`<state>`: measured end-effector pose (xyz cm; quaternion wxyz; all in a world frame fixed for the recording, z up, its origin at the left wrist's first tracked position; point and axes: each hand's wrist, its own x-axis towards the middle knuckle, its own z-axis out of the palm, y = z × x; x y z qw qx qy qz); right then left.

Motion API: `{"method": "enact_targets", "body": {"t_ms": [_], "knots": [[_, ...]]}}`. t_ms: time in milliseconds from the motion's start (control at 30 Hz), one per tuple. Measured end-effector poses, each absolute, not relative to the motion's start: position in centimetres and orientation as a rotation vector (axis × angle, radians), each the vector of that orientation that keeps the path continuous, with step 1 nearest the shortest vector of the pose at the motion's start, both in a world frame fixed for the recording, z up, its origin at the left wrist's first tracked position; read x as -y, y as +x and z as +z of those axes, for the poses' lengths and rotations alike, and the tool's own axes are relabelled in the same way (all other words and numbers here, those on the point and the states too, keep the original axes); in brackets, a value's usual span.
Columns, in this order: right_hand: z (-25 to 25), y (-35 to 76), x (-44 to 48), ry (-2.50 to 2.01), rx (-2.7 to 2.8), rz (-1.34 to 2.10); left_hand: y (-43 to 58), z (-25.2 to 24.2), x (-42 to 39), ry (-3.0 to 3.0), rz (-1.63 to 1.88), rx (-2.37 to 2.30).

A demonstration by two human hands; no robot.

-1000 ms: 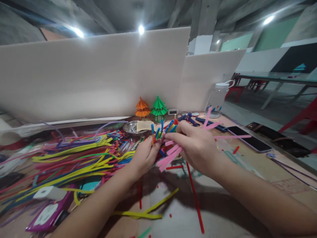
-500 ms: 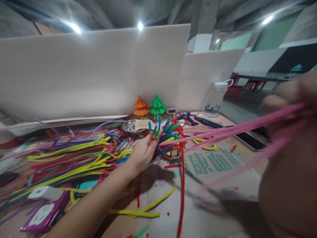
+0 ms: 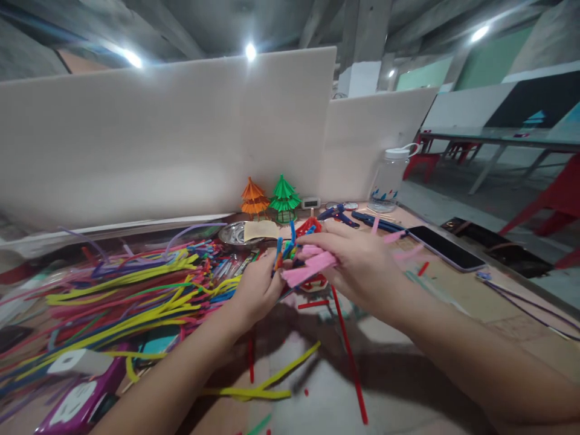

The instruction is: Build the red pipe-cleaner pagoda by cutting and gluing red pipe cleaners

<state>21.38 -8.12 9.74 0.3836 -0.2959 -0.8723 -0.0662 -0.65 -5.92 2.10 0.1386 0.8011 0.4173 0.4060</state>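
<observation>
My left hand (image 3: 260, 284) is closed around a bundle of coloured pipe cleaners (image 3: 290, 238), with blue, green and orange tips poking up past the fingers. Close beside it, my right hand (image 3: 357, 260) grips several pink pipe cleaners (image 3: 310, 269); their ends point toward the left hand, and other pink parts stick out beyond the knuckles. Partly hidden behind both hands stands a red pipe-cleaner piece (image 3: 309, 227). A long red pipe cleaner (image 3: 348, 356) lies on the table below the right hand.
Heaped pipe cleaners (image 3: 136, 290) cover the left side. Orange (image 3: 254, 198) and green (image 3: 285, 198) pagoda-like models stand at the back, near a metal dish (image 3: 233, 234), glue gun (image 3: 338, 214) and water bottle (image 3: 387, 181). A phone (image 3: 446, 248) lies right; a purple box (image 3: 81, 399) sits front left.
My right hand has come in from the far right to beside the left hand, bringing the pink pipe cleaners' ends with it. My left hand keeps its hold on the bundle.
</observation>
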Motion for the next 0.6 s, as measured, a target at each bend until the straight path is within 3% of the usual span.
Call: {"method": "enact_targets", "body": {"t_ms": [367,600], "knots": [[8.3,20.3,7.0,-0.673,2.153,-0.244,-0.9,2.1,5.6,2.219,1.165,-1.228],[11.7,22.5,8.0,-0.611,1.689,0.199,-0.8,3.1,6.1,2.266,1.137,-1.223]]}}
